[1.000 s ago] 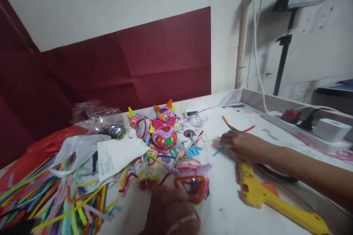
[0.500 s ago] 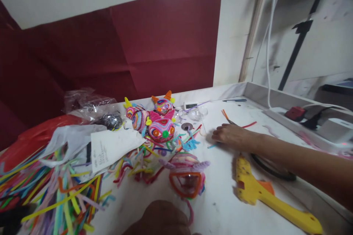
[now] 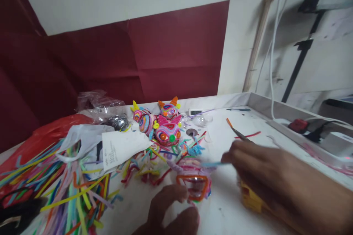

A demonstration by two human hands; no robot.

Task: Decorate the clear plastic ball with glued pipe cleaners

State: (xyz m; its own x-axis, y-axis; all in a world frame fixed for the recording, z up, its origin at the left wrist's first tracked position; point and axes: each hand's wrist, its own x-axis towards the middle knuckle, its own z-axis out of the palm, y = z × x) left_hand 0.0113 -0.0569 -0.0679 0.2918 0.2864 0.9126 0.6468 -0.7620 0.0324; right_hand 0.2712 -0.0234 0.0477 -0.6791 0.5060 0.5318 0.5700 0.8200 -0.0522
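Observation:
My left hand [image 3: 171, 211] is at the bottom centre, its finger and thumb pinching the lower edge of a pipe-cleaner figure [image 3: 194, 183] with an orange square frame and pink-purple coils. My right hand [image 3: 259, 169] reaches in from the right just beside that figure. It pinches a short light-blue pipe cleaner piece [image 3: 212, 163] that points left over the figure. A yellow glue gun [image 3: 248, 200] lies under my right hand and is mostly hidden by it. A thin dark tool [image 3: 238, 134] with an orange bit at its tip lies just beyond my right hand.
A heap of coloured pipe cleaners [image 3: 68, 191] fills the left. Three finished striped figures [image 3: 165, 128] stand mid-table beside a white paper slip [image 3: 121, 148], with a red bag [image 3: 44, 136] and clear bags [image 3: 96, 102] behind. A power strip [image 3: 300, 126] and cables run along the table's raised right rim.
My right hand has drawn back from the far table toward the figure, now carrying the light-blue piece and covering the glue gun. My left hand has come back up to the figure.

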